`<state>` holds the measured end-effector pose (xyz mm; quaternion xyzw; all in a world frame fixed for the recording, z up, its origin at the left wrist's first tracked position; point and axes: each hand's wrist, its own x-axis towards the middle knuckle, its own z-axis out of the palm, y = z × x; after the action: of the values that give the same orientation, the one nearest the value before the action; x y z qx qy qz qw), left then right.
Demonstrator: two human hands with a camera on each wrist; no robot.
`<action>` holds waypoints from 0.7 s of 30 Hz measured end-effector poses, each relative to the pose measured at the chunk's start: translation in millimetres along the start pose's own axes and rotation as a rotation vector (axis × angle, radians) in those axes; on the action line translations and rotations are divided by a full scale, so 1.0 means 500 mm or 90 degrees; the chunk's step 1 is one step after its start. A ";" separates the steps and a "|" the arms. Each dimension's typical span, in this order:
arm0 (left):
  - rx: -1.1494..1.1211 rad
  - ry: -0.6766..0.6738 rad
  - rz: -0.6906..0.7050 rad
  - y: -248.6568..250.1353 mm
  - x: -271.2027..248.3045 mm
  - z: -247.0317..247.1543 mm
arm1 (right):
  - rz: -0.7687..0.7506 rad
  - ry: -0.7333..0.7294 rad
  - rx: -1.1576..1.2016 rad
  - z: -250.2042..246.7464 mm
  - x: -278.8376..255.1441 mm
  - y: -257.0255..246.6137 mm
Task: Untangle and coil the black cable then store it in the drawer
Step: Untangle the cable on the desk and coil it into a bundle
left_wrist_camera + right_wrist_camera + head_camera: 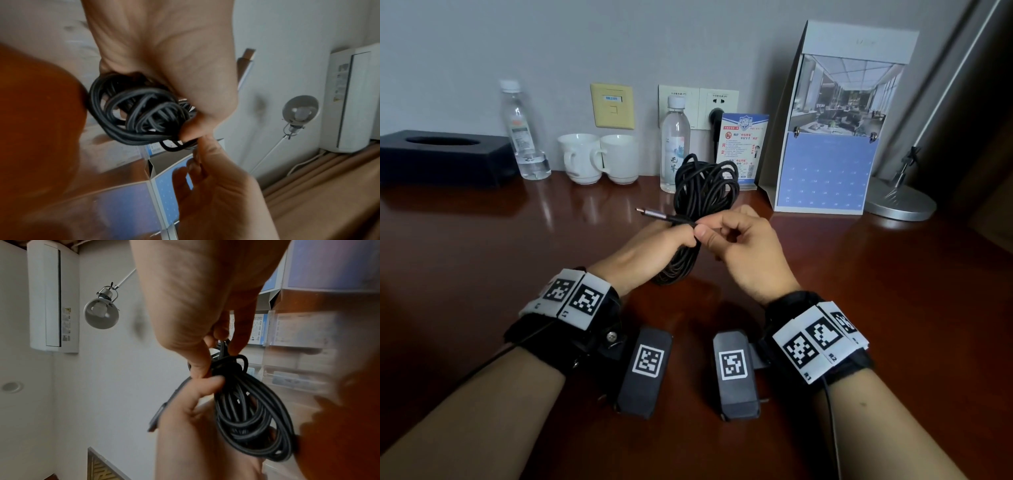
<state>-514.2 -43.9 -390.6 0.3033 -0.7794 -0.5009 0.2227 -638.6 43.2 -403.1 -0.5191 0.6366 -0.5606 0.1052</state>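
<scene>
Polished reddish-brown wood forms the table [482,246], which runs back to a grey wall with sockets. Above the middle of this table, well in front of the wall, the person holds up the long black round-sheathed cable [702,192], gathered into a loose bundle of many loops. The left hand [650,246] is wrapped around the waist of the bundle, fingers curled tight about the strands, so the loops fan out above and hang below the fist. The right hand [743,250] pinches a single strand just beside the left thumb, near the silver metal plug [650,213], which sticks out leftward from the bundle. Behind the cable, against the wall, stand a clear plastic water bottle [674,144], two white ceramic cups [599,157] and a blue-and-white desk calendar [832,137]. No drawer shows in any view.

The cable looks light, limp and springy: its loops are uneven and cross one another, so they would likely slump or snag if released. The best hold seems to be the waist where all strands meet, with the free end taken just behind the plug, not by the plug itself. Coiling appears nearly done; the loose end probably still needs securing.
</scene>
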 end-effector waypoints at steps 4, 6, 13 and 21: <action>-0.159 -0.005 -0.055 0.001 -0.001 0.005 | 0.015 0.026 0.017 0.002 0.001 -0.003; -0.214 0.026 -0.053 -0.001 -0.001 0.011 | 0.022 0.045 0.024 0.004 0.002 -0.003; -0.301 0.035 -0.027 -0.011 0.007 -0.012 | 0.024 0.053 0.068 0.004 0.001 -0.007; -0.511 -0.083 -0.094 -0.006 -0.002 -0.022 | -0.012 0.051 0.123 0.002 0.003 -0.003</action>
<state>-505.5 -51.3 -388.8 0.2151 -0.5107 -0.7980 0.2369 -637.9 41.7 -401.4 -0.4894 0.5788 -0.6404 0.1239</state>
